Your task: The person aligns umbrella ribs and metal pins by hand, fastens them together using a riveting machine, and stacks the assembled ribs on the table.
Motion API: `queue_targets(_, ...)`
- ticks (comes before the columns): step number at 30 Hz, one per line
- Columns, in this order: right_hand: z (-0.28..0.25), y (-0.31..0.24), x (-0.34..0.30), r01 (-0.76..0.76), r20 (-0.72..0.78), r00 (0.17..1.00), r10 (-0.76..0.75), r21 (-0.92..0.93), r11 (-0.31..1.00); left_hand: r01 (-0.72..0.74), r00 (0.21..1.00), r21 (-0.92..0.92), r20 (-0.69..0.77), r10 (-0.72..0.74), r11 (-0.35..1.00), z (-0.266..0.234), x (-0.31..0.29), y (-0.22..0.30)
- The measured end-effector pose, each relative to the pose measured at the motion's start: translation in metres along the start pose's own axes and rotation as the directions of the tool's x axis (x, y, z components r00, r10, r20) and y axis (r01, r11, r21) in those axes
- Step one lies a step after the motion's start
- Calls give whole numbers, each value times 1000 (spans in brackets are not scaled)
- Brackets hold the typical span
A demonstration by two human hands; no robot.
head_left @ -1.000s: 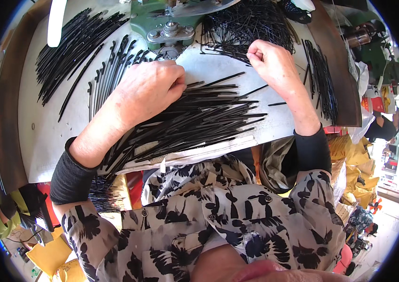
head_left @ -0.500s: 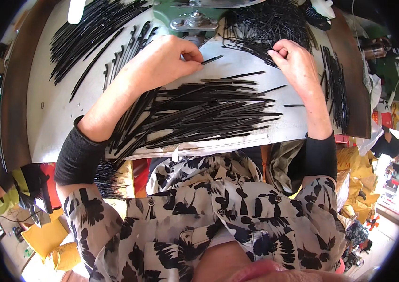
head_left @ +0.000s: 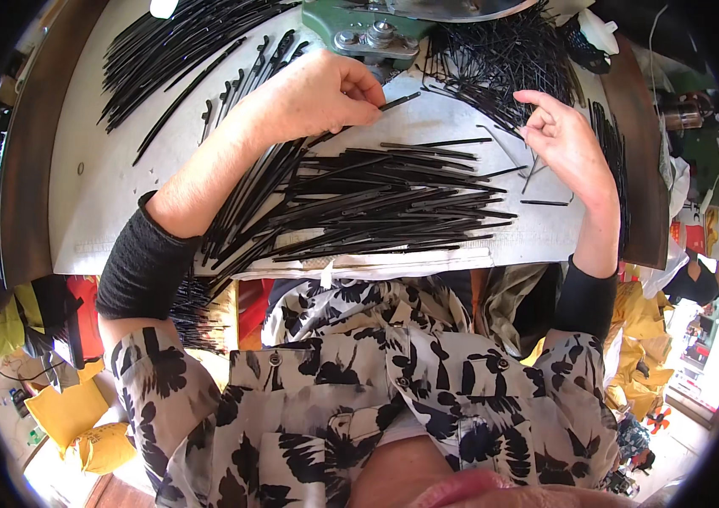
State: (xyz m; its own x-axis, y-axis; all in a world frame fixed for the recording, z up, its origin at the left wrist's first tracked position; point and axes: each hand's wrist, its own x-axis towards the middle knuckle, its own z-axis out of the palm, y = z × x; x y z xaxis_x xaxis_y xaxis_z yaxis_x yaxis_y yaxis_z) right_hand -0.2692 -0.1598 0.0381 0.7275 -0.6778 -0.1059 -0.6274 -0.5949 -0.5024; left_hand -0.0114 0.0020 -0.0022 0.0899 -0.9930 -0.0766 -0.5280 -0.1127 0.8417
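Observation:
My left hand pinches a slim black strip between thumb and fingers; its tip points up and right. In front of this hand lies a broad pile of similar black strips on the pale tabletop. My right hand is by the edge of a tangled heap of thin black rods. Its index finger is raised and the other fingers curl in. Thin rods stick out below its palm, so it appears to hold them; the exact grip is partly hidden.
A green machine with a metal fitting stands at the table's far edge. More black strips lie at the far left, and others with hooked ends beside my left forearm. A dark raised rim borders the table. Yellow bags lie at the right.
My right index finger has lifted away from the thumb, and thin rods now show below that hand. My left hand still holds the strip, slightly higher and further right in the view.

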Motion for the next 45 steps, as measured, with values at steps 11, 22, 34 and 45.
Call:
queue_targets(11, 1, 1, -6, -54, 68, 997, 32, 349, 935, 56, 998, -161, 49, -49, 985, -2, 0, 4)
queue_targets(22, -13, 35, -34, -164, 545, 838, -22, 291, 943, 99, 994, -178, 63, -89, 979, 1, 1, 4)
queue_targets(34, -1, -4, 5, 45, 131, 970, -205, 730, 682, 86, 996, -322, 24, -82, 943, -2, 2, 4)
queue_targets(45, 76, -69, 43, 264, -183, 964, -194, 768, 584, 77, 995, -531, -15, -100, 844, -8, 0, -2)
